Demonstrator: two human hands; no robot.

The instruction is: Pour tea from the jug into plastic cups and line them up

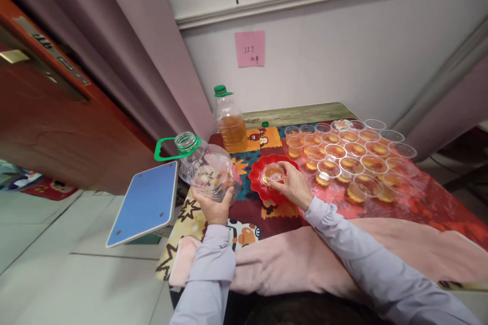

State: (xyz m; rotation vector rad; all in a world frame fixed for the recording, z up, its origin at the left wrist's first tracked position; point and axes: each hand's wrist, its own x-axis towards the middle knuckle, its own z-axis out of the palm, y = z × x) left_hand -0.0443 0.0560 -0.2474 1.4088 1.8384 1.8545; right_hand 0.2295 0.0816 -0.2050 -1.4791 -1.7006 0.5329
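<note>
My left hand (pixel 215 205) is wrapped round a large clear plastic jug (pixel 213 170), which is tilted with its uncapped mouth up and to the left. A green carry handle (pixel 168 149) rings the jug's neck. My right hand (pixel 292 183) pinches the rim of a small clear plastic cup (pixel 273 173) over a red scalloped bowl (pixel 259 190). Whether the cup touches the bowl I cannot tell. To the right stand several clear cups (pixel 328 170) with amber liquid in the bottom, set close together in rows.
A second jug (pixel 232 127), capped in green and partly full of amber liquid, stands behind. Near it lies a green cap (pixel 265 124). A pink cloth (pixel 282 264) runs along the table's front edge. At left is a blue board (pixel 147 203).
</note>
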